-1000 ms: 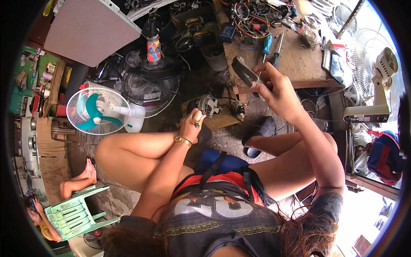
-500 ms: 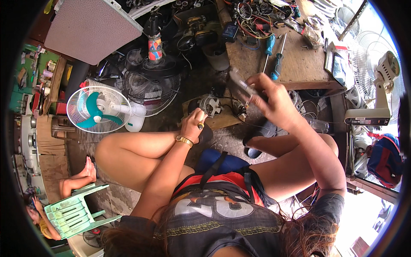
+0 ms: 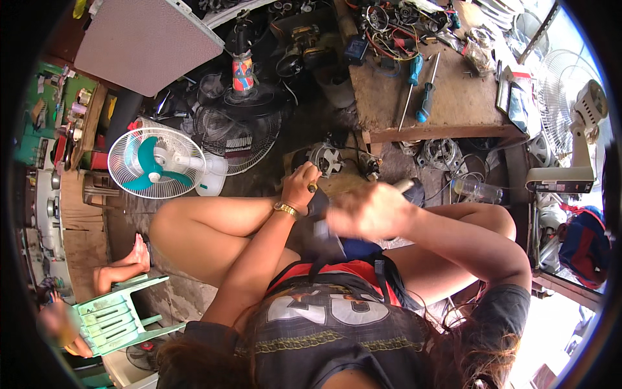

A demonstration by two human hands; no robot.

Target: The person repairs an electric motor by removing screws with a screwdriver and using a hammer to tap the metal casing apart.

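My left hand (image 3: 299, 189), wearing a gold watch, is closed on something I cannot make out, beside a round metal fan motor (image 3: 326, 159) on a low wooden board (image 3: 346, 185). A small dark and gold piece shows at its fingers. My right hand (image 3: 369, 211), smeared by motion, is closed round a blurred tool (image 3: 403, 188) with a pale end and a dark part below, over my lap and right of my left hand.
A wooden bench (image 3: 466, 97) holds screwdrivers (image 3: 426, 100), wires and parts. Fans (image 3: 155, 162) stand left and a white fan (image 3: 583, 110) right, with cables (image 3: 447, 155) under the bench. Another person (image 3: 120, 269) is by a green plastic chair (image 3: 116, 318) at lower left.
My right hand has swung down and left from near the bench edge to over my lap, with the tool in it. My left hand stays by the motor, only slightly shifted in view.
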